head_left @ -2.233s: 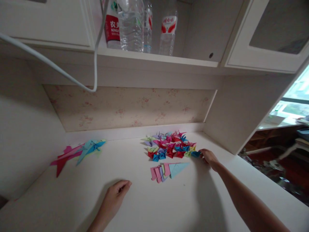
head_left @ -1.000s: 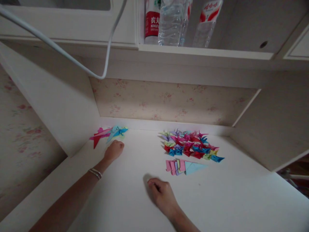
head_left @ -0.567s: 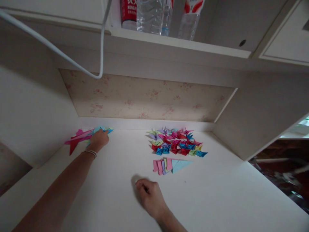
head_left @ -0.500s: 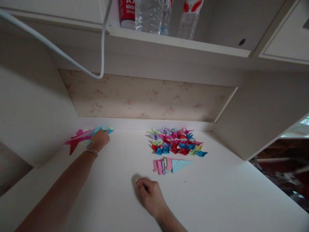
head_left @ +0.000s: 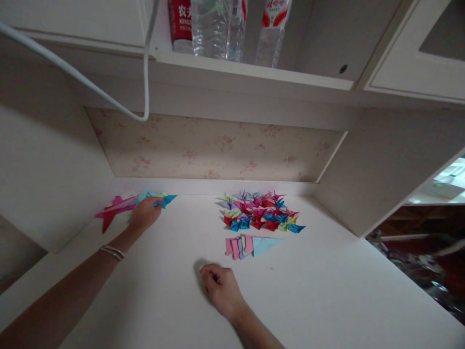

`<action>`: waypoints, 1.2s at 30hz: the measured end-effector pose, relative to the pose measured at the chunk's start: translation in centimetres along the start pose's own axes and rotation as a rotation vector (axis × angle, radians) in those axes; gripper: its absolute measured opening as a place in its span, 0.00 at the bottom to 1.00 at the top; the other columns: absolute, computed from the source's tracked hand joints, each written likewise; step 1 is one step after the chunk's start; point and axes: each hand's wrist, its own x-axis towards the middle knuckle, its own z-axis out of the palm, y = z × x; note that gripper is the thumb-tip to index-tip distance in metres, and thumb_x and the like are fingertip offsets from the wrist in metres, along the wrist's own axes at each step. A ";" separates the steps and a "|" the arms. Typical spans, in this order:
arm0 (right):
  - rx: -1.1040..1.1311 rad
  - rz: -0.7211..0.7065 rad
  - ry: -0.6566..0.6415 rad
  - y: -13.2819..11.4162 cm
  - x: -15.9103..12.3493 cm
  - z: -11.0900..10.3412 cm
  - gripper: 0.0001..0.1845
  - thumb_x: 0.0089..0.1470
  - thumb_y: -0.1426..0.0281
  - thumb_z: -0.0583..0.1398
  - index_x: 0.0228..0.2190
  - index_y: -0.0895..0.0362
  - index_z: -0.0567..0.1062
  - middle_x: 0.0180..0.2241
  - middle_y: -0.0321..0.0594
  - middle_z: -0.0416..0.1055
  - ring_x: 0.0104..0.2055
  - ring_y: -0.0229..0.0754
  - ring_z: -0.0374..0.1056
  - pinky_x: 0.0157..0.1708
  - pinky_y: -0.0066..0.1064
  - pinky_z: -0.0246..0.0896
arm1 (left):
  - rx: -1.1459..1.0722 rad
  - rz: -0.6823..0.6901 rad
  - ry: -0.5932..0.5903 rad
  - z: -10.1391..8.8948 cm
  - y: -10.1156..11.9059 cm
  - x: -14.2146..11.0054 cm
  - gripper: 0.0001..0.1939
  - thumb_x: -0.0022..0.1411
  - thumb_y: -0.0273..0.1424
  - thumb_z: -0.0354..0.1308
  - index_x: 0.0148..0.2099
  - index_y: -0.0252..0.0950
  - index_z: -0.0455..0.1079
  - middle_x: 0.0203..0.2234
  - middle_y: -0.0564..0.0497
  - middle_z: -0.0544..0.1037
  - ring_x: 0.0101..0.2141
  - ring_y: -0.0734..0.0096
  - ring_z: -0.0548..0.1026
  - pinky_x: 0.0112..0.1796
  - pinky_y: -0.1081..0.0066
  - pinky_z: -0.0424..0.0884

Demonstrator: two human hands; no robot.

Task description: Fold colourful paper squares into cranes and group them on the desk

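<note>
At the back left, my left hand (head_left: 146, 212) pinches a blue folded paper piece (head_left: 169, 199) between thumb and fingers. Under and beside that hand lies a pile of pink, red and light blue folded papers (head_left: 112, 211), partly hidden by it. My right hand (head_left: 220, 287) rests curled on the white tabletop near the middle, its fingers closed with nothing visible in them. Beyond it, a fan of pink, purple, green and light blue folded papers (head_left: 267, 245) lies flat. Behind the fan, several small origami cranes (head_left: 257, 213) in many colours stand in rows.
A shelf (head_left: 254, 72) with several clear plastic bottles (head_left: 209, 29) hangs above the table. From the upper left a white cable or arm (head_left: 87, 87) loops down in front. Side panels (head_left: 385, 160) close the desk left and right.
My left hand went from the front to the back-left pile and now lifts a blue folded piece out rightward. My right hand left the cranes and came to rest near the middle.
</note>
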 end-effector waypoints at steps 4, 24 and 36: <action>0.054 0.045 -0.019 -0.4 0.0 0.0 0.14 0.56 0.63 0.54 0.28 0.57 0.76 0.16 0.31 0.61 0.19 0.33 0.54 0.18 0.25 0.45 | -0.217 -0.030 -0.018 -1.5 2.1 -4.3 0.15 0.58 0.39 0.55 0.43 0.37 0.76 0.30 0.50 0.80 0.29 0.66 0.75 0.30 0.71 0.68; 0.796 0.172 0.125 -1.3 0.7 -0.5 0.31 0.51 0.52 0.62 0.54 0.51 0.65 0.25 0.32 0.70 0.13 0.29 0.56 0.09 0.21 0.45 | -1.079 -0.201 -0.305 2.4 9.4 -17.7 0.14 0.49 0.35 0.65 0.38 0.35 0.74 0.35 0.47 0.79 0.33 0.67 0.75 0.34 0.71 0.69; 0.798 0.140 0.128 -0.9 1.0 -0.4 0.15 0.43 0.68 0.68 0.35 0.59 0.76 0.22 0.30 0.67 0.13 0.28 0.56 0.11 0.22 0.46 | -1.038 -0.144 -0.276 2.8 8.9 -17.9 0.14 0.53 0.38 0.62 0.40 0.36 0.74 0.33 0.48 0.79 0.34 0.64 0.74 0.35 0.70 0.68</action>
